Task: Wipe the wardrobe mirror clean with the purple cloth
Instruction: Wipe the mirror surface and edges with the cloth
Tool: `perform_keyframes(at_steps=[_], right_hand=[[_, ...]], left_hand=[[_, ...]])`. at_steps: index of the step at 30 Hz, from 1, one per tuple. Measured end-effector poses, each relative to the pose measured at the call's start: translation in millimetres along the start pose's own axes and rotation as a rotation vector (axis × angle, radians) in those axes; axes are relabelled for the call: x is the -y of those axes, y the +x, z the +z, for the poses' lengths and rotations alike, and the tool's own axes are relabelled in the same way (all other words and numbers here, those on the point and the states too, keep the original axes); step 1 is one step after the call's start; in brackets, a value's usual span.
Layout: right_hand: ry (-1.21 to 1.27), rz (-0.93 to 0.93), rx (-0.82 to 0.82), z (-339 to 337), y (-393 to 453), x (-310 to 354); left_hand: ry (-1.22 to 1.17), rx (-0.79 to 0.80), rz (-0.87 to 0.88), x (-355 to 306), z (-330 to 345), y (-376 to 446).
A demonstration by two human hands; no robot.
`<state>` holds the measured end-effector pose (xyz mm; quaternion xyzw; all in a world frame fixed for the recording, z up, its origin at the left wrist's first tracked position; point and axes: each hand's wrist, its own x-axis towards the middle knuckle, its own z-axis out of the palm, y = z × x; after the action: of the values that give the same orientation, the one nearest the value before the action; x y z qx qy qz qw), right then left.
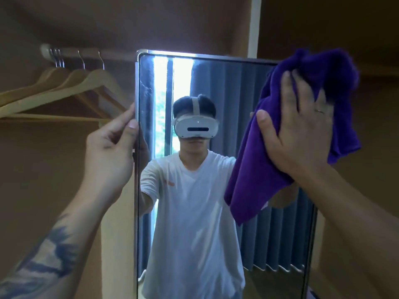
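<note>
At centre frame we see the mirror (pixel 216 87) standing upright. Our right hand (pixel 302 130), fingers spread flat, presses the purple cloth (pixel 259 169) against its upper right glass. Our left hand (pixel 110 147) pinches the mirror's left edge with curled fingers. Wooden hangers (pixel 64 87) hang at upper left.

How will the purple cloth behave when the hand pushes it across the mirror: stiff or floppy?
Probably floppy: the purple fleecy cloth bunches above the right hand and hangs loose below it. It looks light, since straight fingers alone press it against the metal-framed wardrobe mirror. Loose corners may trail behind.
</note>
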<state>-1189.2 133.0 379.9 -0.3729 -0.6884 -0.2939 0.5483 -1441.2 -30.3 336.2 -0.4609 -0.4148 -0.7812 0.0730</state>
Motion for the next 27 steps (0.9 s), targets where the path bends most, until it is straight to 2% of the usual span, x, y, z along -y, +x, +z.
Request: perform_keyframes(at_steps=[3, 5, 8, 12, 16, 18, 20, 24, 27], right_hand=[[0.082, 0.154, -0.046, 6.0, -1.2, 39.2], [0.108, 0.135, -0.055, 7.3, 2.9, 73.6], [0.116, -0.048, -0.066, 8.4, 8.4, 129.5], [0.144, -0.428, -0.065, 12.1, 10.9, 172.2], [0.058, -0.711, -0.013, 14.9, 9.8, 138.2], [-0.004, -0.766, 0.024, 15.7, 7.4, 106.6], [-0.009, -0.642, 0.013, 12.6, 7.4, 71.1], [-0.002, -0.180, 0.012, 0.3, 6.0, 0.0], [0.027, 0.009, -0.036, -2.1, -3.9, -17.5]], left_hand=[[-0.017, -0.008, -0.017, 1.6, 0.8, -0.9], [-0.016, -0.007, -0.020, 0.4, 1.1, -1.6], [-0.045, 0.014, -0.043, -3.4, -0.4, -2.5], [-0.060, 0.072, -0.076, -8.3, -3.2, -2.9], [-0.052, 0.014, -0.084, -5.0, -2.1, -1.9], [-0.065, -0.024, -0.090, -3.3, -1.2, -1.8], [-0.047, -0.017, -0.081, -3.5, -0.2, -2.0], [-0.021, -0.019, -0.071, -5.3, 0.7, -3.4], [-0.009, -0.027, -0.060, -2.6, -0.3, -4.0]])
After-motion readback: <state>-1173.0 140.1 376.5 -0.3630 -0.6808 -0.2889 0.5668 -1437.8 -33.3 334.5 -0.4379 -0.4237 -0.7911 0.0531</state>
